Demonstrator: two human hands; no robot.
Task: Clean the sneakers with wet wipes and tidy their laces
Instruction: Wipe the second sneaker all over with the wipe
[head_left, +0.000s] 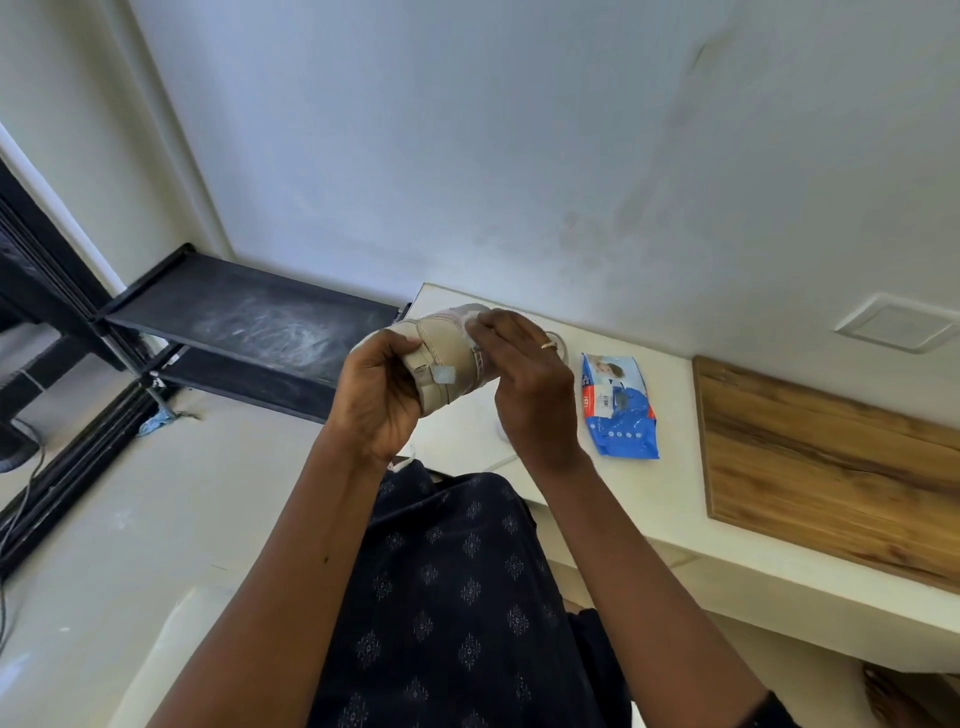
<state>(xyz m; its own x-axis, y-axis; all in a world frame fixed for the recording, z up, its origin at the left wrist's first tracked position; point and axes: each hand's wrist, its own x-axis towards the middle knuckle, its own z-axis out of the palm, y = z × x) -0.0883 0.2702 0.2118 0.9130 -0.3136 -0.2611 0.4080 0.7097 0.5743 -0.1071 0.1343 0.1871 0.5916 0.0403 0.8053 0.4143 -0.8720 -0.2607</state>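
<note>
Sneaker (441, 358) of beige stitched fabric gripped by left hand (382, 395), right hand (530, 384) pinching a crumpled white wipe (472, 318) against it

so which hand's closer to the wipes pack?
Right. The right hand, holding a wipe on the sneaker, is just beside the wipes pack; the left hand grips the sneaker's far side.

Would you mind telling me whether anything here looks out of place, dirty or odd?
The left hand grips the sneaker and the right hand pinches a wipe against it; nothing odd there. A crumpled blue scrap lies beside the black shelf, whose top is smeared with white dust.
</note>
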